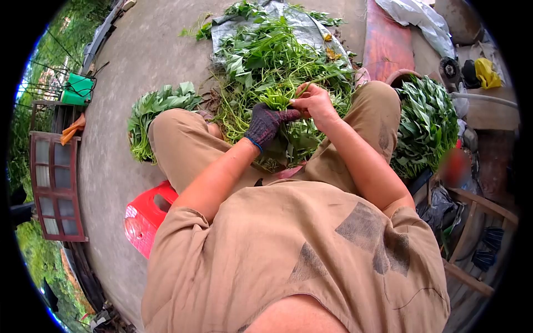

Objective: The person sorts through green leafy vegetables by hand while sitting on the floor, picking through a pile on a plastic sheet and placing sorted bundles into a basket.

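Observation:
My left hand (pixel 266 125), in a dark knitted glove, is closed around a bunch of leafy green stems (pixel 274 99), with their cut ends facing up. My bare right hand (pixel 317 106) meets it at the bunch's right side, thumb and fingers pinching a thin green stem. The bunch's leaves hang below my hands. Just beyond lies a loose heap of leafy greens (pixel 261 53), spread partly over a grey plastic sheet (pixel 225 29). A stacked pile of greens (pixel 425 125) stands by my right knee, and a smaller pile (pixel 161 111) sits beside my left knee.
A red plastic stool (pixel 145 219) is at my left on the concrete floor (pixel 111 183). A reddish board (pixel 388 41) lies ahead to the right. Along the right side are a wooden frame (pixel 472 233), bags and a yellow cloth (pixel 487 73). A window frame (pixel 58 186) stands far left.

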Motion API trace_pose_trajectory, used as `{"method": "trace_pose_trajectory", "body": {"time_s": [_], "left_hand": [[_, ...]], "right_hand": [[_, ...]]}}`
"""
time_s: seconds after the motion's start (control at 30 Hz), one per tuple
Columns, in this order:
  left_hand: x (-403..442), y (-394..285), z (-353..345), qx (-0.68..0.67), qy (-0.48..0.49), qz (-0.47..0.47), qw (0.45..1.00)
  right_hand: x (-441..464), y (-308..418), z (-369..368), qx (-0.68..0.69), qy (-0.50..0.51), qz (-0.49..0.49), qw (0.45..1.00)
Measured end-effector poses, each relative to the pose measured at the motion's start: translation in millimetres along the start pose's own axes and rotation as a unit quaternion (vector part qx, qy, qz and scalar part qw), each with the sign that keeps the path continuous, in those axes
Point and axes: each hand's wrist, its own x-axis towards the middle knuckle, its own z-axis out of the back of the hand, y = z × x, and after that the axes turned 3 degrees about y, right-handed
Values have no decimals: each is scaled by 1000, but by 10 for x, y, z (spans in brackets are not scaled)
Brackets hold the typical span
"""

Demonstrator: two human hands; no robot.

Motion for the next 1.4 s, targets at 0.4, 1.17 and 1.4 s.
{"method": "trace_pose_trajectory", "body": {"time_s": [0.4, 1.17, 1.4], "left_hand": [[117, 293, 392, -83, 42, -37, 995], [50, 59, 102, -121, 53, 78, 988], [115, 47, 60, 87, 56, 30, 994]], "right_hand": [[34, 11, 136, -48, 49, -5, 998], [-71, 245, 193, -122, 40, 70, 989], [-77, 88, 224, -173, 131, 45, 975]]}}
